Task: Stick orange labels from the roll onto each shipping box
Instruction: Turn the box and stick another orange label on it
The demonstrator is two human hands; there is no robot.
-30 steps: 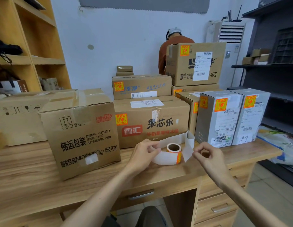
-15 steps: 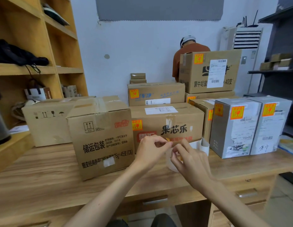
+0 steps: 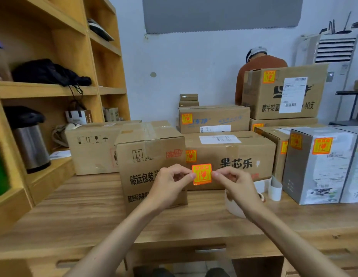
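Wooden surface (image 3: 94, 216) against a white wall (image 3: 174, 56), shelf (image 3: 54, 90) at left. The surface is crowded with boxes (image 3: 284, 92). Those at centre and right already carry orange stickers. Two at left show none on their visible faces: the near box (image 3: 150, 166) and the rear box (image 3: 90, 148) just behind it.

The label (image 3: 201, 174) is off the roll and held in the air, printed face towards the camera. It sits in front of where the near box meets the middle box (image 3: 244, 156), which already bears a sticker (image 3: 191, 155). The left hand (image 3: 170, 182) pinches its left edge and the right hand (image 3: 236, 184) its right edge, each between thumb and forefinger. The roll (image 3: 234, 204) lies on the surface under the right hand, largely hidden. A loose strip (image 3: 275, 186) of backing curls beside it.

Risks, as judged:
- Double labelling: the label hangs nearer the middle box's sticker than a bare face, so the near box could be missed.
- Adhesive fouling: fingertips on both edges may lift glue, and the corners may then peel.
- Folding: slack between the hands would let the label curl onto itself.
- Poor seating: placing it over the near box's tape seam, or crooked, would weaken the bond.
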